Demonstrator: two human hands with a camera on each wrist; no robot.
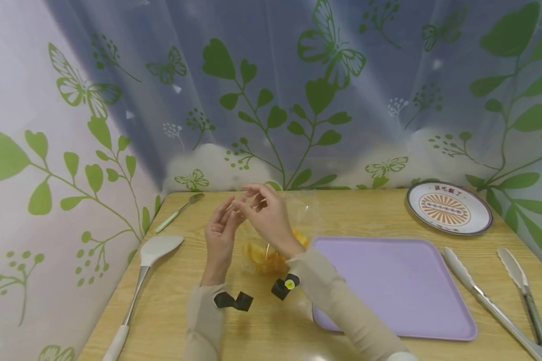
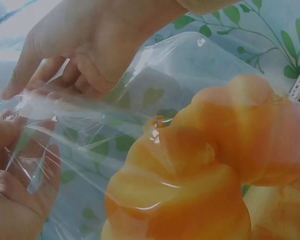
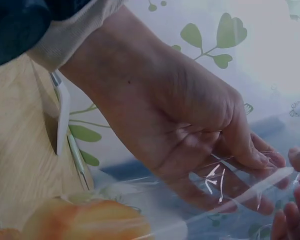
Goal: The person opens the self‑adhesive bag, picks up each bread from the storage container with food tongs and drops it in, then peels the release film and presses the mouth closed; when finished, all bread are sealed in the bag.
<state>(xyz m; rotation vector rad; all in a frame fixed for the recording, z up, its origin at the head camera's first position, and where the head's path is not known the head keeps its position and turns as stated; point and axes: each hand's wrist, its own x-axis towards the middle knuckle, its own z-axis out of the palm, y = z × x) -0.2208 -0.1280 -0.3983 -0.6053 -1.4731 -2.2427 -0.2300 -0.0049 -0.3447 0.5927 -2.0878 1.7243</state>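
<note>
A clear plastic bag stands at the middle of the table, with orange-yellow twisted bread rolls in its lower part. The left wrist view shows the rolls large through the shiny film. My left hand pinches the bag's top edge between thumb and fingers; the right wrist view shows this hand with film across its fingers. Close beside it, my right hand also pinches the gathered film, its fingertips almost meeting the left ones. The rolls lie below both hands, partly hidden behind the right wrist.
Right of the bag lies a purple tray, with a patterned plate behind it and metal tongs beside it. On the left are a white-headed spatula and a green-handled fork. A patterned curtain hangs behind.
</note>
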